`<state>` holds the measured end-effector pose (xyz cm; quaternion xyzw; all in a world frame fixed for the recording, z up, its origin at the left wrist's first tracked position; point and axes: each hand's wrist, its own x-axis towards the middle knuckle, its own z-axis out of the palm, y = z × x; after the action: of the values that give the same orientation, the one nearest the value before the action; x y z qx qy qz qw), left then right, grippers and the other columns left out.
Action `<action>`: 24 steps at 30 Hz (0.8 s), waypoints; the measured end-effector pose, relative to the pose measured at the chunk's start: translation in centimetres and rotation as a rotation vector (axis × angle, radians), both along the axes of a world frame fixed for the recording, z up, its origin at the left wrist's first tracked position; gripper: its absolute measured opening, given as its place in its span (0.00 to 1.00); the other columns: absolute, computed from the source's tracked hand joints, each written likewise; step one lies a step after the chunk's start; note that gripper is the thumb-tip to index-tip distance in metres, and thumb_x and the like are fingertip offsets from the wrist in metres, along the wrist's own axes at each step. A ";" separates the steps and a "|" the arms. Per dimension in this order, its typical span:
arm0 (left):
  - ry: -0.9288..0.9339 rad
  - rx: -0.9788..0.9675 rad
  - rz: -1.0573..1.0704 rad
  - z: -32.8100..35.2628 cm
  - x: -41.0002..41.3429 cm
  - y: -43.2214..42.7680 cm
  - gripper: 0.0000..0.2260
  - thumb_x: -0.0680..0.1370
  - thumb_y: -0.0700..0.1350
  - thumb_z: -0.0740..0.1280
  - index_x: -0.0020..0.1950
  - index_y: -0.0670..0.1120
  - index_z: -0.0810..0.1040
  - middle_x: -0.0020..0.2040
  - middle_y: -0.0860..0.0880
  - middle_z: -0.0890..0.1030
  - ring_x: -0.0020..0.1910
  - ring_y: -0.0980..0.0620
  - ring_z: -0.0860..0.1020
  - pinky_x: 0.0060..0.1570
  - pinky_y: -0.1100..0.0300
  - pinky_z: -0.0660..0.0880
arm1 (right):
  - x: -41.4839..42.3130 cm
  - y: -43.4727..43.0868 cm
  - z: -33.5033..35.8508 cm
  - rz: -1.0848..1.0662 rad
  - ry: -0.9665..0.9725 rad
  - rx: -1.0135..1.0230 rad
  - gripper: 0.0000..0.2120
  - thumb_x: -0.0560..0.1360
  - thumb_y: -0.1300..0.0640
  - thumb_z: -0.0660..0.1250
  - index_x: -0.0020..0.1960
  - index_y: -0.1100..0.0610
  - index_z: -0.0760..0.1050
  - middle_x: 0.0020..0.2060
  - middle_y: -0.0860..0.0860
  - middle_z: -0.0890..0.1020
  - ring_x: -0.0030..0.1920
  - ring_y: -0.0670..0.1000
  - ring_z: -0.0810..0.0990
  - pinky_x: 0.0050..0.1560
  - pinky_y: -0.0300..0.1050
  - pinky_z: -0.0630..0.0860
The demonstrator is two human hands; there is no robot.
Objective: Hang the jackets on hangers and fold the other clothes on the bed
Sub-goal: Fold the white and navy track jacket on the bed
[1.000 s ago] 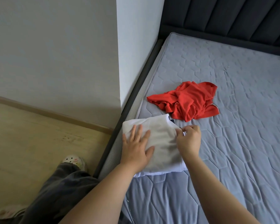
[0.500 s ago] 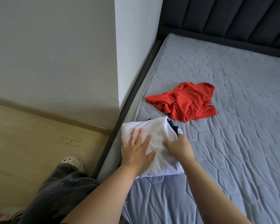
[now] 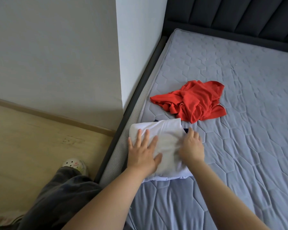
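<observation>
- Left hand [image 3: 142, 151]: palm down, flat, fingers straight and spread, thumb angled out to the right.
- Right hand [image 3: 192, 145]: palm down, near the left hand, blurred; fingers look loosely extended, pointing away from the body.
- Hands not touching, thumbs facing each other.
- Both forearms bare, reaching forward from the lower frame and converging.

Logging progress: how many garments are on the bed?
2: a folded white garment at the mattress edge; a crumpled red garment beyond it. Dark fabric beneath the white may be another.
</observation>
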<state>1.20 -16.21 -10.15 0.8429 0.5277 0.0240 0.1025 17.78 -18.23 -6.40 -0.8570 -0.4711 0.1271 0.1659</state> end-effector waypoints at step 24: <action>0.060 0.072 -0.094 -1.1 0.0 0.0 0.32 0.77 0.64 0.49 0.77 0.55 0.43 0.78 0.49 0.39 0.73 0.47 0.30 0.66 0.45 0.27 | 2.8 0.7 -3.4 -0.193 0.549 -0.093 0.41 0.66 0.39 0.72 0.68 0.60 0.61 0.64 0.55 0.72 0.62 0.57 0.73 0.58 0.49 0.70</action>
<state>1.23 -16.17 -11.23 0.8703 0.4890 0.0128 0.0575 20.59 -17.51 -9.79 -0.8381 -0.3185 0.3592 0.2591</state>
